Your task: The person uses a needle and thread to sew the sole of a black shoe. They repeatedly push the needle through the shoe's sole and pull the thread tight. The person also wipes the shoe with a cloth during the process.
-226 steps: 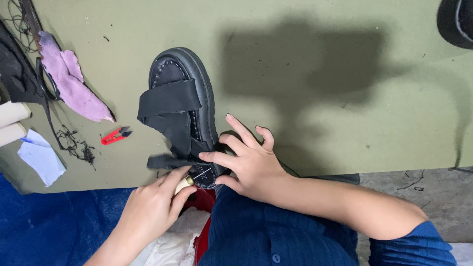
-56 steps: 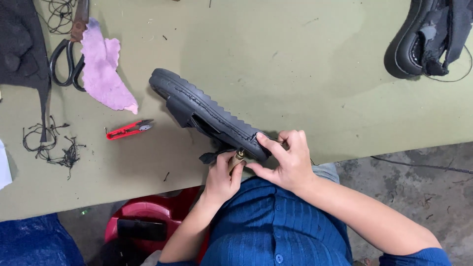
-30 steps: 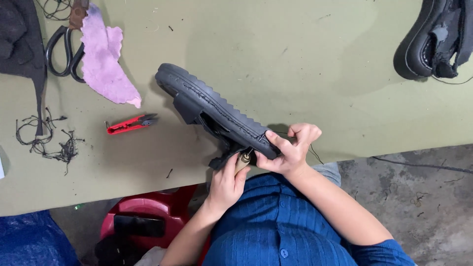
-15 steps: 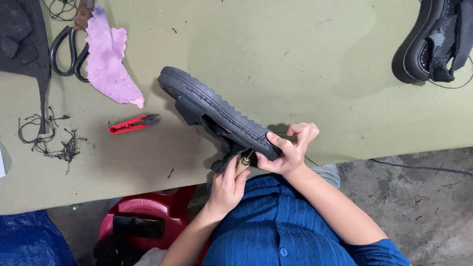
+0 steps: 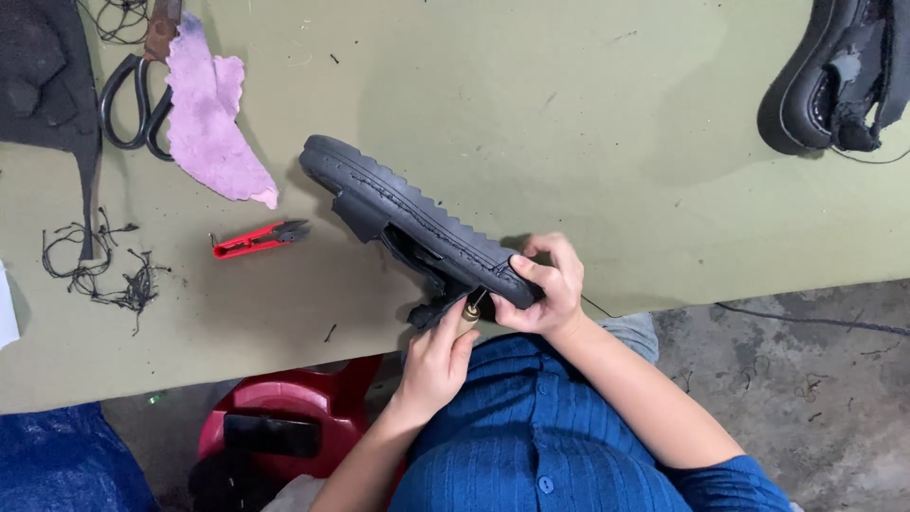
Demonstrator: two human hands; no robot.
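Head view: a black sandal [image 5: 408,216] lies tilted on its side at the near edge of the green table [image 5: 588,133], ridged sole turned up. The right hand [image 5: 545,284] clasps its heel end, fingers curled over the sole. The left hand [image 5: 436,365] pinches a small brass-tipped tool [image 5: 468,310] against the strap near the heel. Far left lie red thread snips [image 5: 258,238], a pink cloth [image 5: 210,118] and black scissors [image 5: 128,100]; a second black sandal [image 5: 839,76] sits far right, well apart.
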